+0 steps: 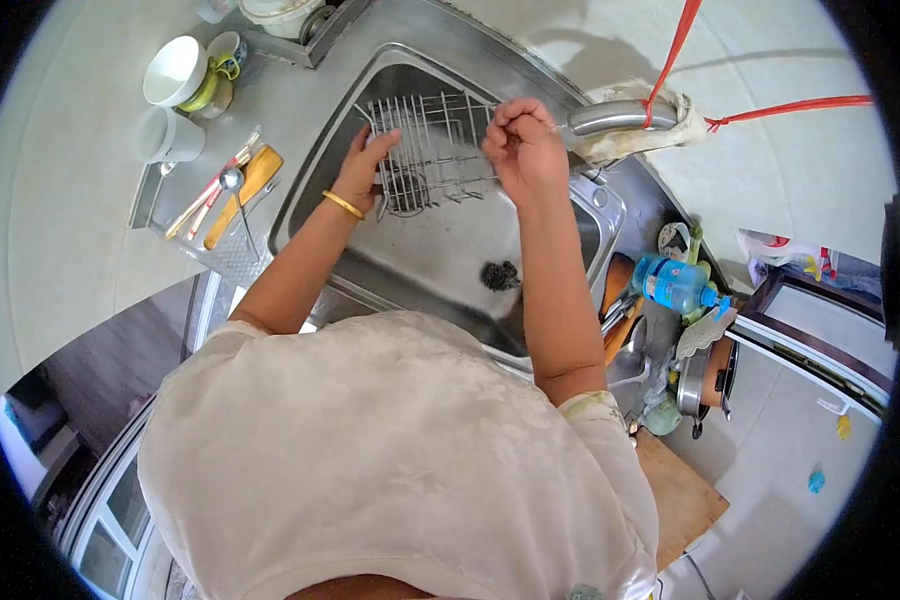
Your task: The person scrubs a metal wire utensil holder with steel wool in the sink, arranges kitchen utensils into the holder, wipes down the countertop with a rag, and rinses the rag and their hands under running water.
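A wire rack [436, 150] of thin metal bars is held over the stainless steel sink [440, 255]. My left hand [362, 168], with a gold bangle at its wrist, grips the rack's left end, thumb over the bars. At the rack's right end, just left of the faucet [615, 118], is my right hand [525, 150]. Its fingers are curled in; whether they pinch a bar or something small is hidden. On the sink floor, below the rack, lies a dark steel wool scrubber [500, 275].
Left of the sink are a spoon [232, 182], chopsticks, a wooden spatula [255, 190], a white cup [170, 135] and a bowl [176, 72]. A blue bottle [672, 284], pots [705, 380] and utensils crowd the right side. Red cords [795, 107] run from the faucet.
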`<state>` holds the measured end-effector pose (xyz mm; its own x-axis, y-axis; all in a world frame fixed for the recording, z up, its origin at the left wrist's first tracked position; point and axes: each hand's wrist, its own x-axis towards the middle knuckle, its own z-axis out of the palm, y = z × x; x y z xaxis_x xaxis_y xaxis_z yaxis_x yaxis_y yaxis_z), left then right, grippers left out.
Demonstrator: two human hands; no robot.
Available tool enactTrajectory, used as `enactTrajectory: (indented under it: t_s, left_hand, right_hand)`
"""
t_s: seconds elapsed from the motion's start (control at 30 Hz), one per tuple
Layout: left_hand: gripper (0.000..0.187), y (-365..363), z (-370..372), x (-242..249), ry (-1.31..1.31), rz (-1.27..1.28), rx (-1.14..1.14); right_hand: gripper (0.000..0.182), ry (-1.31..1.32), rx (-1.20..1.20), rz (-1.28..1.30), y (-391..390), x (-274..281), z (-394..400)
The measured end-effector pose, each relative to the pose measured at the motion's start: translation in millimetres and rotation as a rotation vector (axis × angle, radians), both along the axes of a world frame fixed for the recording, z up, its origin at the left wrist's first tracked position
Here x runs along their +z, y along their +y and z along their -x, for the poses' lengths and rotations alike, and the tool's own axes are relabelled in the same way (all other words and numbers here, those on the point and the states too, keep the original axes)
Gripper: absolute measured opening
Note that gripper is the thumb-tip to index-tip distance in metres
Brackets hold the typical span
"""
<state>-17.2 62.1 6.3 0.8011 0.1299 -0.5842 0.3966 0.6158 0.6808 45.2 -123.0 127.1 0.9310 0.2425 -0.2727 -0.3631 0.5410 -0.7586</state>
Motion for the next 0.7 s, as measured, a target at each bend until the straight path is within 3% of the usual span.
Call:
enactTrajectory:
  t_s: [0.03, 0.13, 0.23, 0.33, 0.43, 0.53, 0.57, 0.7]
  left_hand:
    - [0.038, -2.9, -4.0, -6.3, -0.036, 0.148, -0.09]
    - [0.029, -14.0, -3.0, 13.4, 0.037, 0.347, -0.104]
    - [0.037, -22.3, -7.2, 1.2, -0.011, 0.59, -0.098]
    - [0.043, -29.4, -7.0, 3.2, -0.07, 0.753, -0.109]
    - [0.046, -39.0, -6.0, -9.4, -0.139, 0.829, -0.097]
    - [0.045, -53.5, -4.9, -22.2, -0.157, 0.82, -0.131]
    - [0.046, -56.1, -5.0, -29.1, -0.186, 0.825, -0.137]
    - [0.052, -56.1, 8.8, -32.9, -0.074, 0.651, -0.31]
  right_hand:
    - [0.016, -0.097, 0.041, 0.161, -2.1, 2.7, 0.8]
    - [0.015, -0.029, -0.068, 0.105, -4.2, 24.7, -0.8]
    - [0.017, -0.158, -0.197, 0.463, -17.2, 30.8, -1.5]
    - [0.032, -0.586, -0.26, 0.816, -51.4, -10.8, 2.6]
    - [0.038, -0.351, -0.301, 0.904, -58.1, -40.4, 28.4]
    - [0.051, 0.302, 0.018, 0.483, -67.6, -32.9, 51.2]
    - [0.051, 0.349, 0.088, 0.343, -69.2, -36.3, 57.0]
    - [0.038, 0.213, 0.12, 0.452, -74.9, -37.3, 86.8]
